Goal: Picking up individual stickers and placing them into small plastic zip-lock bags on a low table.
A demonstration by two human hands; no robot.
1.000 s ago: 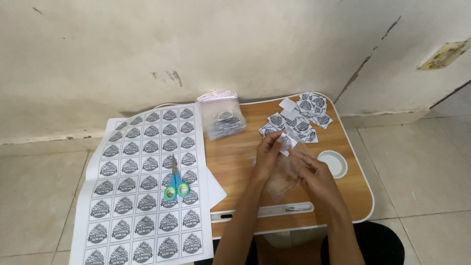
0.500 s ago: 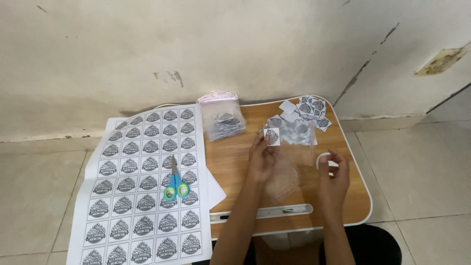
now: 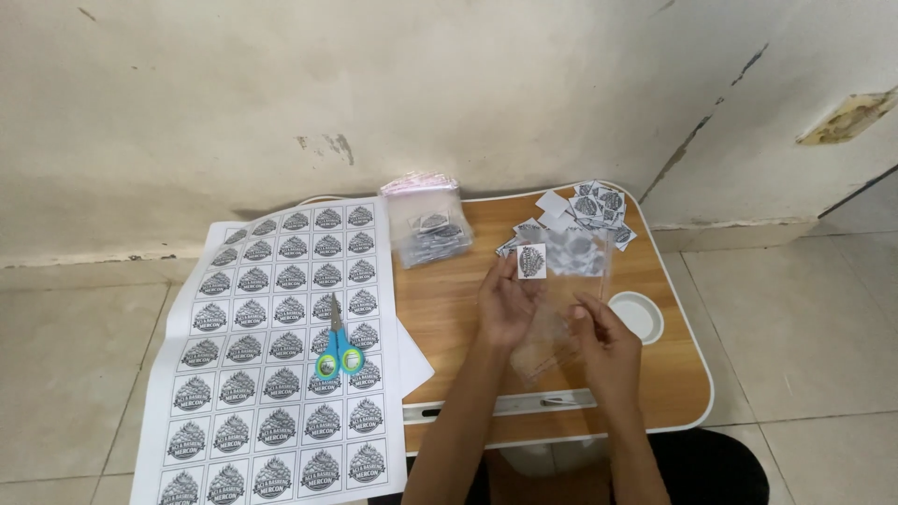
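Now, from the head camera: the left hand [image 3: 505,304] pinches a small cut-out label [image 3: 531,261] at its fingertips, lifted above the wooden tabletop [image 3: 449,309]. The right hand [image 3: 603,341] grips a clear plastic pouch [image 3: 566,290], held up beside the label. Loose cut labels [image 3: 585,210] lie just behind. The pouch mouth looks limp, so the label could snag on its edge or drop onto the tabletop.

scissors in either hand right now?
No. The blue-handled scissors lie on the printed label sheet, while the left hand holds a small cut label and the right hand a clear plastic bag.
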